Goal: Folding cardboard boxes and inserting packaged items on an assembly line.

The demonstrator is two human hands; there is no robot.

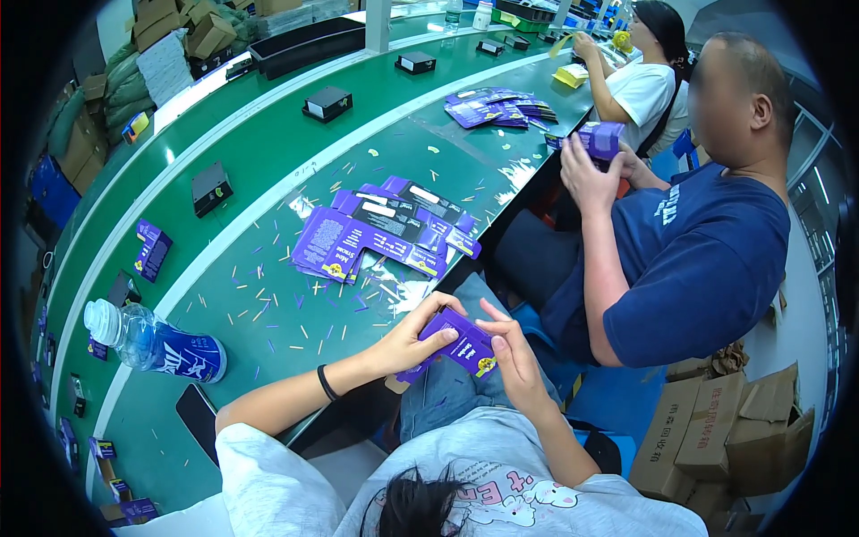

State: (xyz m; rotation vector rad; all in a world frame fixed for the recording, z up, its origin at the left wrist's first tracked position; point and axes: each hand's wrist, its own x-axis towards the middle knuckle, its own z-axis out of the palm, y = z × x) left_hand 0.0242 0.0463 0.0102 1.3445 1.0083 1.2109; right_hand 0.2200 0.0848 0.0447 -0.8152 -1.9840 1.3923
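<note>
Over my lap I hold a purple folding carton (458, 344) with a yellow mark at one end. My left hand (420, 336) grips its left part, thumb across the front face and fingers behind. My right hand (512, 351) is at the carton's right end, fingers stretched out and apart, close against its edge. Whether those fingertips press on the carton is hard to tell. Beyond my hands, a pile of flat purple and black cartons (385, 228) lies on the green table (268, 345), with small paper scraps scattered around it.
A capped drink bottle (183, 349) and a phone (199, 419) lie to my left. Black boxes (211, 188) sit along the green conveyor (255, 152). On my right a co-worker in blue (698, 259) handles another purple carton (601, 139); brown cardboard boxes (707, 421) stand behind.
</note>
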